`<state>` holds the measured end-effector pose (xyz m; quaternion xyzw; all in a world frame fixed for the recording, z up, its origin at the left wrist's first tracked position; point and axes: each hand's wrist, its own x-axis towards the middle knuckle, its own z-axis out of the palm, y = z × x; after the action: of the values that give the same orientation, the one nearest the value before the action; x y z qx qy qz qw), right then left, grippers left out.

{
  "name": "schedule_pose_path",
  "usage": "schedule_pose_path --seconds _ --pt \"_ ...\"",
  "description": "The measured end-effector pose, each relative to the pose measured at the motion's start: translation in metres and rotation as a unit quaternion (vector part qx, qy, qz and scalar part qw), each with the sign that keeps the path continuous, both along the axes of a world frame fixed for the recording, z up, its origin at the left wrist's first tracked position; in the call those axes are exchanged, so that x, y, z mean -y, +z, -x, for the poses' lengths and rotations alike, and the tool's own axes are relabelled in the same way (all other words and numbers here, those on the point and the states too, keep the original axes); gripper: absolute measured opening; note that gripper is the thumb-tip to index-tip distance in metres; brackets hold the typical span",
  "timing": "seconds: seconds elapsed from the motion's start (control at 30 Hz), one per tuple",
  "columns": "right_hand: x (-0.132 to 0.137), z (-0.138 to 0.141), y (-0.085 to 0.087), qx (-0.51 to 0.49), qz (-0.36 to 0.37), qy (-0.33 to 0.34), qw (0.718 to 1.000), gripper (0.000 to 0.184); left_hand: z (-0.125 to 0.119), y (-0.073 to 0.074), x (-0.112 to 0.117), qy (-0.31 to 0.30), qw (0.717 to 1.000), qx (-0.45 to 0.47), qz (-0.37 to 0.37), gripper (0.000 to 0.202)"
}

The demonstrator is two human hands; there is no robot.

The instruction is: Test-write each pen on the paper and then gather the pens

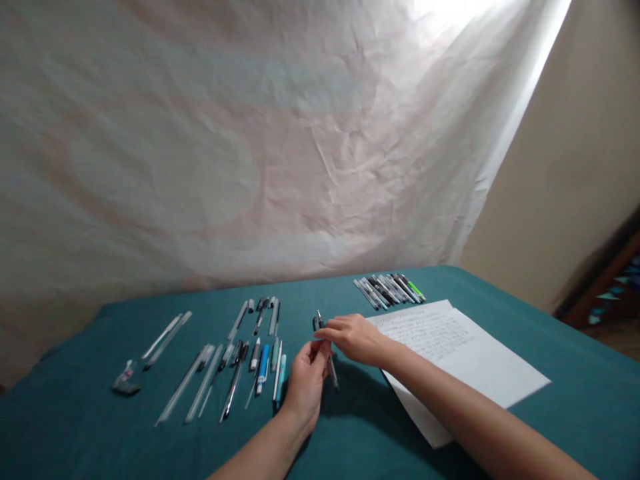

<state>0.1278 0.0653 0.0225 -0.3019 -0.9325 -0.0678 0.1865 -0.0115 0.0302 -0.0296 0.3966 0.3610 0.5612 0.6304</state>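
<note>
A slim pen [333, 375] with a clear barrel stands tilted between my two hands, its point upward and its lower end showing beneath my fingers. My left hand [306, 379] is closed round the middle of the barrel. From the right, the fingers of my right hand [353, 339] close over the pen's upper part. A dark piece like a pen cap [315, 324] shows beside the point; the fingers hide how the two meet. Just left of my left hand lie a turquoise pen [281, 375] and a blue pen [263, 369].
Several pen parts, including clear barrels [181, 390], lie on the green cloth [150, 453] at left. A small crumpled wrapper [126, 380] is farther left. A row of pens [389, 291] lies at the back right. Handwritten paper [495, 360] lies under my right forearm.
</note>
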Motion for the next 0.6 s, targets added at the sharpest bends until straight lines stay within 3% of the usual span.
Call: schedule_pose_path --seconds 0.17,0.27,0.37,0.5,0.6 --pt "-0.005 -0.003 0.002 -0.013 -0.008 -0.056 0.998 0.021 -0.001 0.009 0.003 -0.018 1.000 -0.002 0.004 0.032" --pt "-0.007 -0.011 0.008 -0.080 0.013 -0.120 0.989 0.022 -0.001 0.014 0.007 -0.033 0.998 -0.044 0.000 0.038" --pt "-0.002 -0.028 0.011 -0.144 0.057 -0.131 0.979 0.029 -0.002 0.018 0.012 -0.057 0.993 -0.105 -0.023 0.040" --pt "0.017 -0.064 0.002 -0.207 0.119 -0.105 0.965 0.035 -0.003 0.024 0.022 -0.091 0.966 -0.212 -0.115 0.032" --pt "0.033 -0.100 -0.015 -0.271 0.130 -0.167 0.939 0.032 -0.004 0.029 0.030 -0.115 0.920 -0.302 -0.221 0.025"
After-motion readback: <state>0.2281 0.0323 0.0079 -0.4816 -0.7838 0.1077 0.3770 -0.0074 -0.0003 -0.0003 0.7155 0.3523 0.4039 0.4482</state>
